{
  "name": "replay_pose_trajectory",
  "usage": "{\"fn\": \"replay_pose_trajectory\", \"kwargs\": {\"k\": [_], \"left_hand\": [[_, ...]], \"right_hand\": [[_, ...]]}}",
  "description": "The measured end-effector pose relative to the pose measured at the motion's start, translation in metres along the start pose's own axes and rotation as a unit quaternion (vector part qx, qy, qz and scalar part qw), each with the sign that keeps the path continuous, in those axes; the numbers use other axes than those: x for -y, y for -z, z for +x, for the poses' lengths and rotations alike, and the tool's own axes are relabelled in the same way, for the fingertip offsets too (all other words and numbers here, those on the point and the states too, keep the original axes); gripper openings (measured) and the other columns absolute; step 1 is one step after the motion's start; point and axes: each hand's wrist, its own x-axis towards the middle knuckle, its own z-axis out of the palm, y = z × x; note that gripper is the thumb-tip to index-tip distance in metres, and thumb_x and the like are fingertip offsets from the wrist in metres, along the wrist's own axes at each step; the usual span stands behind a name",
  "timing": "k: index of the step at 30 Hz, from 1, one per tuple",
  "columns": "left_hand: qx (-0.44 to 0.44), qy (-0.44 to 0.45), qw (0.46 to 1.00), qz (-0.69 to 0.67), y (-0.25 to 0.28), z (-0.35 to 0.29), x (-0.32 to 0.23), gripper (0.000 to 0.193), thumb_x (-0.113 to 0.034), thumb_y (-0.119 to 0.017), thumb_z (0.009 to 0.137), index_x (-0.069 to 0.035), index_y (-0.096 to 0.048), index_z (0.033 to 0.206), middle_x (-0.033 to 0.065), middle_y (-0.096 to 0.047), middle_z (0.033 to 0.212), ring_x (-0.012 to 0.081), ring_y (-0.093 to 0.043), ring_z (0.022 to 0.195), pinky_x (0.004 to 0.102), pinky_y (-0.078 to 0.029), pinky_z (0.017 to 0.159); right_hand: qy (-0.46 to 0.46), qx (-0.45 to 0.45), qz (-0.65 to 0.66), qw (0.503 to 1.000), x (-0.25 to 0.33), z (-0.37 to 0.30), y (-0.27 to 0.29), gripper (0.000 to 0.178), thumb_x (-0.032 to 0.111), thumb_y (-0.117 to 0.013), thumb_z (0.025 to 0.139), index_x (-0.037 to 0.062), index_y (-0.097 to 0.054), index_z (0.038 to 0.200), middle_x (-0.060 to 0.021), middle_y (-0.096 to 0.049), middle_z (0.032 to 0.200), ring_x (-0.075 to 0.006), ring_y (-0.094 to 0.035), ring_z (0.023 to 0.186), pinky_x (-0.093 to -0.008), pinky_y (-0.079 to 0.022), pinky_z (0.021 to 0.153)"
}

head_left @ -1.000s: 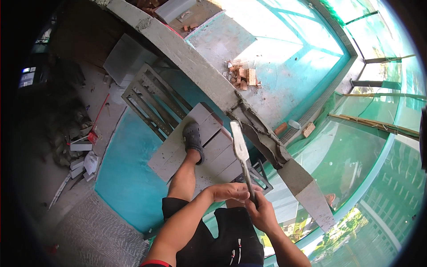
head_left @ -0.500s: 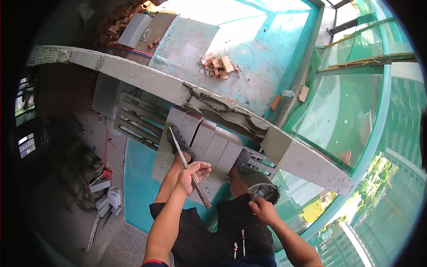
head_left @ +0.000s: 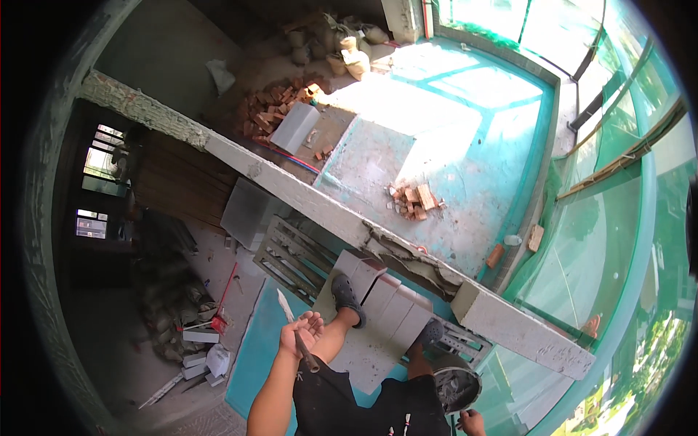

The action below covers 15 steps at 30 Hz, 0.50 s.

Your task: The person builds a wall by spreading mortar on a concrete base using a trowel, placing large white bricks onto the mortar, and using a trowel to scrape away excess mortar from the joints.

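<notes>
we have the trowel [head_left: 301,346] in our left hand [head_left: 304,336], out in front of the black shorts [head_left: 331,400], with its pale, crusted blade [head_left: 283,301] tipped up and to the left and its dark handle [head_left: 311,362] slanting down across the palm. that palm is turned upward and the fingers are loosely spread, half curled, so we judge the thumb side is doing most of the holding. our right hand [head_left: 471,423] sits low by the picture's edge, just beside the bucket [head_left: 472,394]; its fingers look bent, but we cannot tell whether they pinch anything.

the trowel should feel light, with a thin, stiff blade and a handle that looks like wood. we don't expect it to break easily, though dried paste on the blade may flake, and any damp paste could make it slick. we would take hold around the middle of the handle, thumb along the top, and leave the blade alone.

beneath us, the grey shoes [head_left: 347,295] rest on pale blocks [head_left: 389,320]; a metal rack [head_left: 289,254] stands beside them. the long pale wall [head_left: 283,182] runs across ahead, with rough paste [head_left: 411,251] along its gap, and broken bricks [head_left: 418,200] lie on the floor beyond.
</notes>
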Motion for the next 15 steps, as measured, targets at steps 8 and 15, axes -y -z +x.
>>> {"fn": "replay_pose_trajectory", "kwargs": {"k": [8,15], "left_hand": [[-0.153,-0.048,0.984,0.074,0.098,-0.130,-0.046,0.020,0.004,-0.051,0.073,0.000,-0.056,0.091,0.0164,-0.064,0.100,0.0322,-0.064,0.092,0.0467,-0.053,0.084],[-0.396,0.196,0.867,0.231,0.220,-0.204,0.061,0.011,0.009,-0.057,0.080,0.009,-0.057,0.091,0.0196,-0.064,0.085,0.0321,-0.066,0.070,0.0407,-0.057,0.057]], "right_hand": [[0.007,0.044,0.035,0.998,0.012,-0.022,0.033,0.024,0.025,-0.052,0.092,0.0022,-0.059,0.090,-0.0063,-0.057,0.068,-0.0154,-0.054,0.054,-0.0308,-0.042,0.046],[0.071,-0.001,0.139,0.988,0.025,0.018,0.040,0.033,0.036,-0.054,0.094,0.0077,-0.062,0.080,-0.0027,-0.053,0.062,-0.0125,-0.044,0.047,-0.0299,-0.035,0.043]]}}
